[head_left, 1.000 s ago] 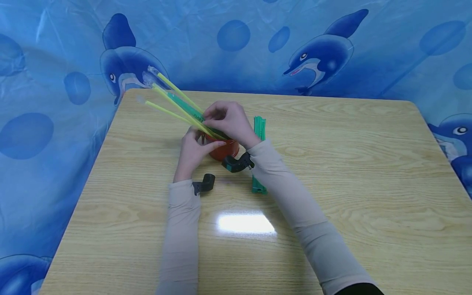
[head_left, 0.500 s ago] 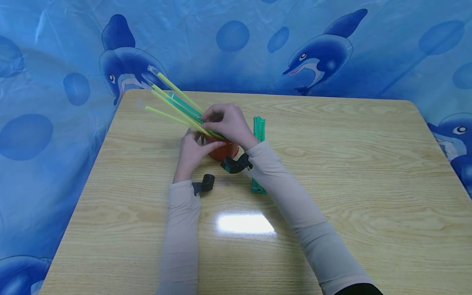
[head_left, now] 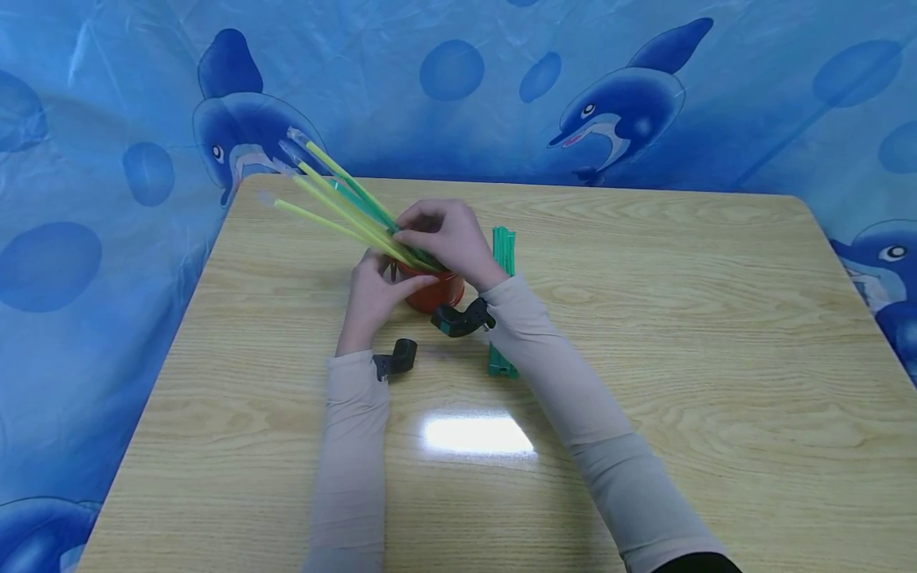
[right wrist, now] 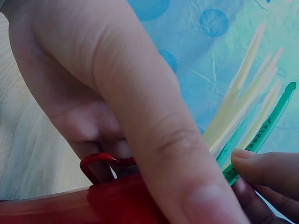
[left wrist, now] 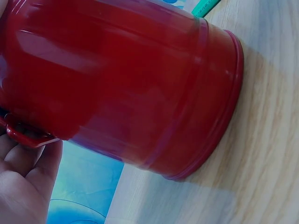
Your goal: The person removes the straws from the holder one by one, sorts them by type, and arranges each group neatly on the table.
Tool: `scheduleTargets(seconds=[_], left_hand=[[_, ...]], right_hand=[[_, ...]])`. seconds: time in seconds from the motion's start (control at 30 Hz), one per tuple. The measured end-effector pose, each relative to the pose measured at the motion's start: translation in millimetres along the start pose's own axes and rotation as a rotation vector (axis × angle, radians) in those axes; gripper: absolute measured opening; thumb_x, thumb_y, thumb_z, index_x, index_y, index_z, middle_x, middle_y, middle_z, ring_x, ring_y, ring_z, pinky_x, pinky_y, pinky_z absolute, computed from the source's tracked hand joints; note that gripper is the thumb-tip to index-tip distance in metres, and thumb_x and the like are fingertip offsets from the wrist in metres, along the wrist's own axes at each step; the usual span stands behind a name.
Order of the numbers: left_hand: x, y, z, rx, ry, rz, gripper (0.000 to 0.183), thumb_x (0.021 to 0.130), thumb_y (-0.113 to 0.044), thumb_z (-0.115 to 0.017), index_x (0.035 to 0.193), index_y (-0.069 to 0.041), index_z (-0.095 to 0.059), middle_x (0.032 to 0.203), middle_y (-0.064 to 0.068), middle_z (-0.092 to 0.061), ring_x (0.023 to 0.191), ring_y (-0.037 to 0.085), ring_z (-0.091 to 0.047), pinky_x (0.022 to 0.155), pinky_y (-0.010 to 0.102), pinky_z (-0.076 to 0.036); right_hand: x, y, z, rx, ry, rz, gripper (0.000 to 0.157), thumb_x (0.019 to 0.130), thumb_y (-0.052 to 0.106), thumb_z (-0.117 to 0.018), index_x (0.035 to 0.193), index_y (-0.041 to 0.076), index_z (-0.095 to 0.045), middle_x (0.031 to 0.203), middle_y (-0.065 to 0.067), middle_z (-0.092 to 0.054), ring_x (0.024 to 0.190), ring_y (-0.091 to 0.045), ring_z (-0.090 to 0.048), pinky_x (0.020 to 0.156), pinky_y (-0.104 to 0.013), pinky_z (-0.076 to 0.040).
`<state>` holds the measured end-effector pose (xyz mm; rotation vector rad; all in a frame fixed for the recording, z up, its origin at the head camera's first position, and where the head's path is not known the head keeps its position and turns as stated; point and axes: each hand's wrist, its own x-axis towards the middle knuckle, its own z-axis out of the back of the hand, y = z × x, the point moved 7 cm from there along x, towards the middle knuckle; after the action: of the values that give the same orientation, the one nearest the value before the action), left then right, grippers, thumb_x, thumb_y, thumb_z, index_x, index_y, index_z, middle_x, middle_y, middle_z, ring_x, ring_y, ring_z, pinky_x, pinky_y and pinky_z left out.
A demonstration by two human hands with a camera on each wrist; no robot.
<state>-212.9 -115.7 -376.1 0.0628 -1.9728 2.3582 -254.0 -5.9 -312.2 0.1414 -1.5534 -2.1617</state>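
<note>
**Steadying on one side, pinching on the other**

Head view. The left hand (head_left: 372,294) grips the red pot (head_left: 433,298), thumb laid across its front, fingers at its left side; the pot stands left of centre on the wood-grain table (head_left: 716,358). Yellow straws (head_left: 340,208) with clear tips lean from its mouth toward the upper left. The right hand (head_left: 454,239) arches over the mouth, thumb and forefinger together at the straws. A bundle of green stick packets (head_left: 504,251) lies just right of the pot, partly hidden by the right arm's grey sleeve (head_left: 602,430). With so much length leaning one way, the pot probably wants a firm counter-hold.

Left wrist view. The pot's smooth wall fills much of the field. The left hand's fingers meet the loop handle (left wrist: 30,140); how far they wrap it cannot be told. Holding handle and wall together should resist tipping better than either alone.

Right wrist view. The left hand's thumb crosses the pot in the foreground. At the right edge, the right hand pinches a printed green stick packet (right wrist: 268,126) beside the straws and a ridged teal strip (right wrist: 228,151); the packet's lower end is hidden. A light pinch near the rim should steer it without creasing the wrapper or dragging its neighbours.
</note>
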Motion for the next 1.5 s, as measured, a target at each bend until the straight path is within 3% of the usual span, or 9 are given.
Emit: scheduleTargets(seconds=[0.47, 0.83, 1.2, 1.5], left_hand=[[-0.2, -0.6, -0.3, 0.018, -0.004, 0.001, 0.067, 0.076, -0.018, -0.080, 0.134, -0.010, -0.047, 0.136, 0.006, -0.050, 0.128, 0.015, -0.042, 0.104, 0.031, -0.038], [-0.7, -0.1, -0.3, 0.006, 0.005, 0.029, 0.066, 0.077, -0.021, -0.080, 0.134, -0.013, -0.048, 0.138, 0.003, -0.049, 0.131, 0.013, -0.039, 0.106, 0.032, -0.035], [0.1, -1.6, 0.2, 0.021, -0.004, 0.004, 0.065, 0.075, -0.021, -0.081, 0.132, -0.011, -0.050, 0.135, 0.004, -0.052, 0.129, 0.014, -0.041, 0.106, 0.032, -0.035], [-0.1, 0.3, -0.1, 0.005, 0.001, 0.031, 0.066, 0.077, -0.020, -0.079, 0.134, -0.011, -0.048, 0.138, 0.005, -0.049, 0.132, 0.016, -0.038, 0.108, 0.035, -0.033]], right_hand=[[-7, 9, 10.3, 0.090, -0.052, 0.077, 0.014, 0.086, 0.006, -0.068, 0.099, -0.001, -0.070, 0.095, -0.009, -0.069, 0.085, -0.019, -0.066, 0.077, -0.030, -0.053], [-15, 22, 25.2, 0.110, -0.148, 0.147, 0.014, 0.088, 0.002, -0.065, 0.098, -0.005, -0.069, 0.094, -0.013, -0.069, 0.084, -0.026, -0.066, 0.077, -0.032, -0.054], [-24, 35, 36.4, 0.132, -0.217, 0.203, 0.010, 0.087, -0.002, -0.064, 0.094, -0.007, -0.069, 0.090, -0.013, -0.067, 0.082, -0.020, -0.064, 0.076, -0.034, -0.054], [-32, 48, 47.2, 0.201, -0.280, 0.263, 0.009, 0.087, -0.005, -0.063, 0.093, -0.011, -0.067, 0.087, -0.010, -0.067, 0.079, -0.021, -0.064, 0.076, -0.036, -0.054]])
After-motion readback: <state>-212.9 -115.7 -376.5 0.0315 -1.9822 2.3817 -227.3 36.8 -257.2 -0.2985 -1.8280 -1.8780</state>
